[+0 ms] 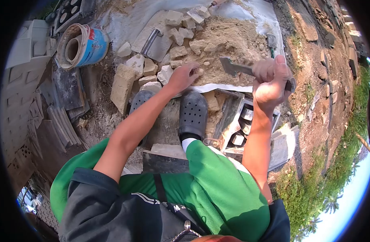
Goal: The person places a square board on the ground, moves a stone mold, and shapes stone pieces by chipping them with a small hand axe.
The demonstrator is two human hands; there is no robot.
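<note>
My right hand [269,78] is wrapped round the handle of a flat-bladed metal tool [232,67]. Its broad blade points left, over a heap of pale crumbled rubble [223,42]. At the near edge of that heap, my left hand [185,76] is closed, thumb and fingers curled together. Whatever those fingers hold, if anything, is too small to make out. Beside the left hand lie rough pale stone pieces [165,74], and more broken blocks [177,52] are stacked just beyond. A white sheet [229,87] spreads beneath the rubble.
A blue bucket [92,46] stands at the left, near dark boards [70,90]. A metal cylinder [151,41] rests on a flat slab. By my right forearm is a crate [227,117] holding blocks. My grey clogs [193,115] are close to the sheet's edge.
</note>
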